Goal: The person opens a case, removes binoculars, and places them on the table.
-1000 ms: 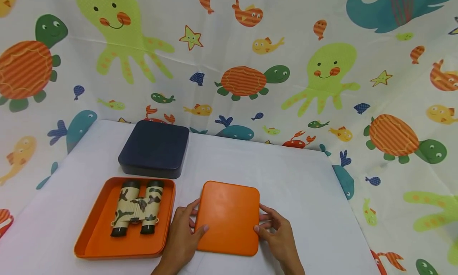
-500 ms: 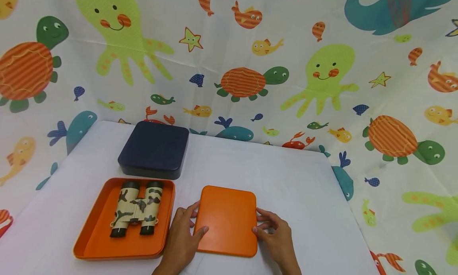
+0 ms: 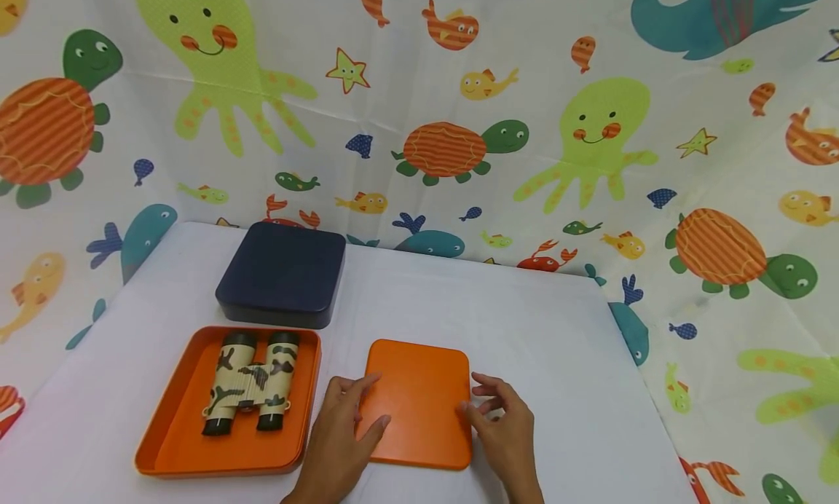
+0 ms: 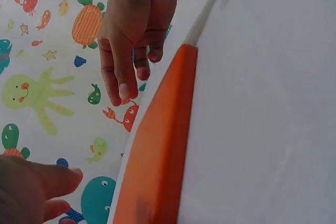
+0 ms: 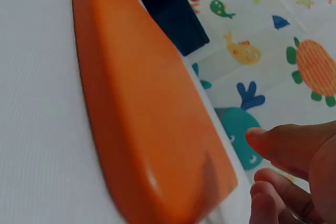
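An orange lid (image 3: 419, 406) lies flat on the white table (image 3: 544, 358), close to the front edge. My left hand (image 3: 347, 416) is at its left edge, fingers straight and reaching just over the rim. My right hand (image 3: 494, 413) hovers at the right edge with loosely bent fingers that hold nothing. In the left wrist view the right hand (image 4: 134, 40) hangs clear of the lid (image 4: 157, 150). In the right wrist view its fingertips (image 5: 294, 171) are just off the lid (image 5: 147, 103).
Left of the lid stands an orange tray (image 3: 170, 446) holding camouflage binoculars (image 3: 252, 387). Behind the tray sits a closed dark blue box (image 3: 282, 274). A sea-animal cloth (image 3: 590, 140) hangs behind and right of the table.
Both hands gripped the lid's side edges a second ago. The lid has settled flat on the table a little nearer me, and the fingers have loosened and come off its edges.
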Motion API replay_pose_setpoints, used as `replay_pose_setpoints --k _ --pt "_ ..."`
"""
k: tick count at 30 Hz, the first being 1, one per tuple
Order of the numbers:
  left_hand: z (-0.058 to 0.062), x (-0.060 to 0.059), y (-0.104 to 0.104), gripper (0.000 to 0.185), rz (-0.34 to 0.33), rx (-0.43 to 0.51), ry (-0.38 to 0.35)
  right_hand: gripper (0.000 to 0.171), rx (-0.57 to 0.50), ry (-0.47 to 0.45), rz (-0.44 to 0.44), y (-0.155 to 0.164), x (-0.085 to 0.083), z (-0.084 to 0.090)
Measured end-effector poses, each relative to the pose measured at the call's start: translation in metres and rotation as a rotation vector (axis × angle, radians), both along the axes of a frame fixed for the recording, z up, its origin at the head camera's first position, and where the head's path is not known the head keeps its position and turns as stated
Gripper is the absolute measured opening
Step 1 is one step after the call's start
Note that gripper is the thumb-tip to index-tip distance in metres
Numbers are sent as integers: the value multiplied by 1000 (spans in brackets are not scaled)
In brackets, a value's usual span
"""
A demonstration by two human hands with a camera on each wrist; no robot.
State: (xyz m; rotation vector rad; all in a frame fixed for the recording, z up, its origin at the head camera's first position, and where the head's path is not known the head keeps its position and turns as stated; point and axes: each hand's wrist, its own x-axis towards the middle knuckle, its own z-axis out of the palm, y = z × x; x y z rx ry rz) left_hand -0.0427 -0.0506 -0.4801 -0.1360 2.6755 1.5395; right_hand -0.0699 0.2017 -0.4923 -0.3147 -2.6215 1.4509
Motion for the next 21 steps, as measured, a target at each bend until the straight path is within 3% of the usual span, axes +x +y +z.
replay_pose_setpoints --k 6,12,21 --pt "24 12 0 51 -63 18 121 45 -21 80 48 -16 -2 11" --pt "47 19 -17 55 -94 -34 351 44 -26 164 140 -35 -2 20" --pt "69 19 -61 58 20 -169 487 51 6 264 330 -60 -6 28"
